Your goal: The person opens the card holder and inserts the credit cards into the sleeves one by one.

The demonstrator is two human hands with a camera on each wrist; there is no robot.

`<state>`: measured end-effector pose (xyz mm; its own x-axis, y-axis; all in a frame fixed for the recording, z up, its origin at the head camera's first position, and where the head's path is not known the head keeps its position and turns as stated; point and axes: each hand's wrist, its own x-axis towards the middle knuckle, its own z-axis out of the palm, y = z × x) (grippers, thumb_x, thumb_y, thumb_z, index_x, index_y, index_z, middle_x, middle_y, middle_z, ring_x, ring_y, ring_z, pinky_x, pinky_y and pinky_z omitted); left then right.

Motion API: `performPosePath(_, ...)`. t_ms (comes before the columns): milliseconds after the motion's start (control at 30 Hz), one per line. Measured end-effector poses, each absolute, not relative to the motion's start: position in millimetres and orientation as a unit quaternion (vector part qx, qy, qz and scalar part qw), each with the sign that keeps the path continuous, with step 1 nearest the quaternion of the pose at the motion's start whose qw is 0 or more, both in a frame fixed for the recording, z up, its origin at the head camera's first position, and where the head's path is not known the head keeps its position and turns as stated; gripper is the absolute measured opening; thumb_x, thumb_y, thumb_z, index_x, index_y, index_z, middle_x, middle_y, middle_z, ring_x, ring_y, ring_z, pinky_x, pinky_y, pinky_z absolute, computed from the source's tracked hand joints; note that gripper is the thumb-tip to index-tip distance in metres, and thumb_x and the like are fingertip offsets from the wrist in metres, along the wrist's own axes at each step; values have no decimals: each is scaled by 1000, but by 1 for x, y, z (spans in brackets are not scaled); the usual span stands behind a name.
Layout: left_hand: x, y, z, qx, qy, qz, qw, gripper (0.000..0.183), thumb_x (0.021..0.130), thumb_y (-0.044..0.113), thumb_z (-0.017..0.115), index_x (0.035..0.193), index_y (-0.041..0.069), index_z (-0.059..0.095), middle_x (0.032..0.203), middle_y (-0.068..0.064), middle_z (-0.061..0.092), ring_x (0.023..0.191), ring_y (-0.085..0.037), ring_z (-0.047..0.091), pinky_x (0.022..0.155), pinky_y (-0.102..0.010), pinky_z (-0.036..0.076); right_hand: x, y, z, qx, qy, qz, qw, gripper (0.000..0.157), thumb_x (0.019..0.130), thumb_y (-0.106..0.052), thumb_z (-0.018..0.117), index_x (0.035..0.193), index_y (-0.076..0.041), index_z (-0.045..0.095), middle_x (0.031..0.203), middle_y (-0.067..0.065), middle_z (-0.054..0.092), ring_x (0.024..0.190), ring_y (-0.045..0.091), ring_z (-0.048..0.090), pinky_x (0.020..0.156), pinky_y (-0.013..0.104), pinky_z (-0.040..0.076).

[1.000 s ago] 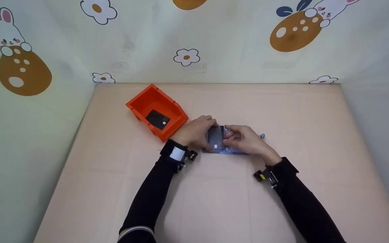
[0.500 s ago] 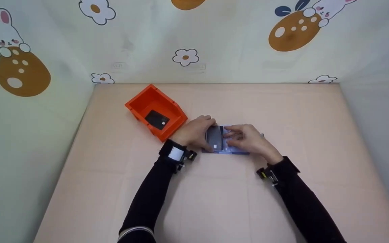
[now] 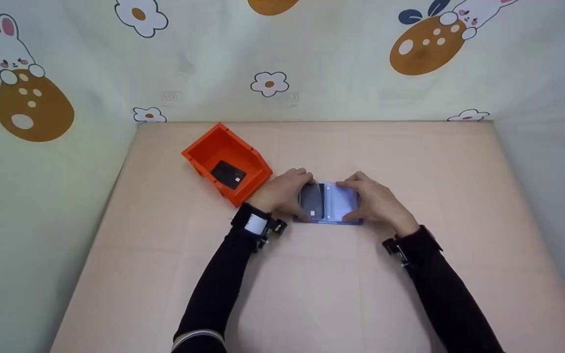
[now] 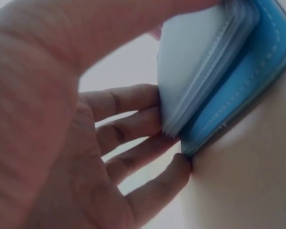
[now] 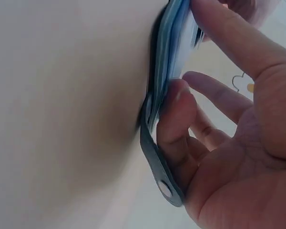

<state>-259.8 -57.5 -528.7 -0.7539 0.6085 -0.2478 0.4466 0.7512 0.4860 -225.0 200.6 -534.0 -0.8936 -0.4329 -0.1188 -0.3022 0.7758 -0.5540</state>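
A blue card holder point(image 3: 339, 202) lies unfolded on the table, its clear plastic sleeves facing up. Behind the sleeve on its left half is a dark card point(image 3: 312, 200) with a small white square. My left hand point(image 3: 282, 192) grips that half, thumb at the near edge and fingers at the far edge. In the left wrist view, stacked sleeves point(image 4: 195, 71) stand above the stitched blue cover point(image 4: 233, 90). My right hand point(image 3: 378, 202) holds the right half between thumb and fingers. A snap strap point(image 5: 158, 164) sticks out beside its fingers in the right wrist view.
An orange bin point(image 3: 255, 184) sits at the back left, close to my left wrist, with a black card point(image 3: 228, 174) inside. The pale table point(image 3: 302, 294) ends at a patterned wall cloth point(image 3: 214, 63) at the back and sides.
My right hand has moved right, off the holder's middle, and spread to grip its right half. That half's sleeve now shows. The left hand stays in place.
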Motion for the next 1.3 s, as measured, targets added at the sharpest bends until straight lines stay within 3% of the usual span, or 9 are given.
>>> performPosePath(333, -258, -56, -526, 279, 916, 199, 206, 81, 73, 36, 95, 140, 16, 55, 122, 0, 57, 110, -19, 53, 98, -35, 54, -231, 218, -528, -189, 950, -212, 132, 84, 65, -19, 98, 141, -10, 64, 120, 12, 65, 97, 28, 58, 86, 46, 51)
performPosePath(500, -260, -64, -517, 283, 913, 216, 201, 82, 75, 40, 93, 144, 16, 56, 130, -2, 63, 113, -21, 57, 103, -39, 53, -231, 219, -528, -183, 950, -213, 134, 83, 64, -19, 98, 140, -10, 65, 119, 11, 66, 96, 27, 58, 85, 45, 51)
performPosePath(567, -263, -76, -506, 268, 912, 239, 201, 73, 80, 40, 89, 142, 15, 60, 131, -3, 66, 114, -22, 60, 104, -41, 53, -230, 218, -528, -182, 950, -214, 134, 83, 65, -19, 98, 141, -10, 65, 121, 12, 66, 98, 28, 58, 87, 47, 51)
performPosePath(667, -270, -109, -486, 219, 923, 264, 177, 42, 89, 37, 82, 124, 15, 74, 114, -3, 74, 102, -23, 65, 95, -40, 56, -231, 217, -527, -180, 950, -215, 137, 83, 65, -18, 98, 141, -10, 64, 125, 13, 66, 102, 30, 59, 91, 50, 52)
performPosePath(800, -278, -157, -481, 109, 965, 226, 75, 18, 93, 26, 78, 104, 11, 77, 91, -7, 74, 85, -27, 65, 79, -39, 56, -232, 218, -528, -181, 949, -215, 140, 84, 65, -18, 98, 142, -10, 64, 126, 12, 66, 104, 29, 59, 93, 50, 52)
performPosePath(867, -282, -171, -488, 55, 983, 174, 34, 30, 90, 25, 81, 112, 6, 73, 102, -13, 73, 93, -32, 65, 85, -45, 55, -232, 218, -529, -183, 950, -213, 140, 85, 65, -18, 98, 142, -10, 63, 124, 12, 66, 103, 29, 59, 93, 50, 52)
performPosePath(967, -284, -179, -500, 9, 995, 86, 51, 49, 86, 32, 82, 120, 0, 67, 114, -20, 70, 105, -39, 61, 98, -53, 49, -231, 217, -530, -186, 949, -213, 140, 86, 65, -18, 98, 143, -10, 63, 125, 12, 65, 103, 29, 58, 94, 50, 52)
performPosePath(1133, -283, -175, -506, -6, 992, 12, 126, 46, 85, 41, 80, 103, 1, 67, 90, -14, 65, 90, -33, 60, 90, -47, 44, -230, 217, -531, -194, 946, -220, 135, 87, 66, -18, 97, 145, -10, 61, 128, 15, 65, 105, 31, 59, 97, 52, 51)
performPosePath(1300, -284, -171, -505, -4, 993, 20, 119, 54, 82, 38, 85, 115, 2, 61, 96, -15, 62, 93, -34, 58, 91, -48, 47, -231, 218, -529, -192, 947, -221, 133, 90, 65, -18, 97, 146, -11, 59, 129, 14, 64, 106, 31, 59, 97, 52, 51)
